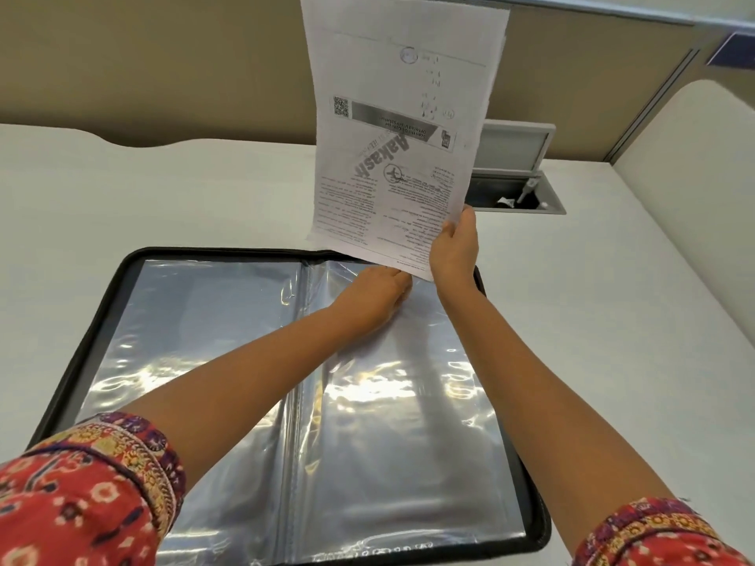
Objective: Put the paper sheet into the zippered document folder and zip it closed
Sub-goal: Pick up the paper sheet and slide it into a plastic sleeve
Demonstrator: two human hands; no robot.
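A: On the table (163,189), what is gripped?
B: The paper sheet (402,128) is pinched upright by the right hand (453,249) over the open document folder (286,381); its sleeve is pressed by the flat left hand (378,294).

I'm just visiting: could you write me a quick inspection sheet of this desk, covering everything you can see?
Surface: white desk.
Job's things: zippered folder lies open, clear sleeves showing; printed paper sheet held upright above its far edge.
Clutter: nothing seen.
Hands: right hand grips the sheet's lower corner; left hand rests on the right-hand sleeve, fingers hidden.
Cables: plugs inside an open desk hatch.
Surroundings: beige partition behind.
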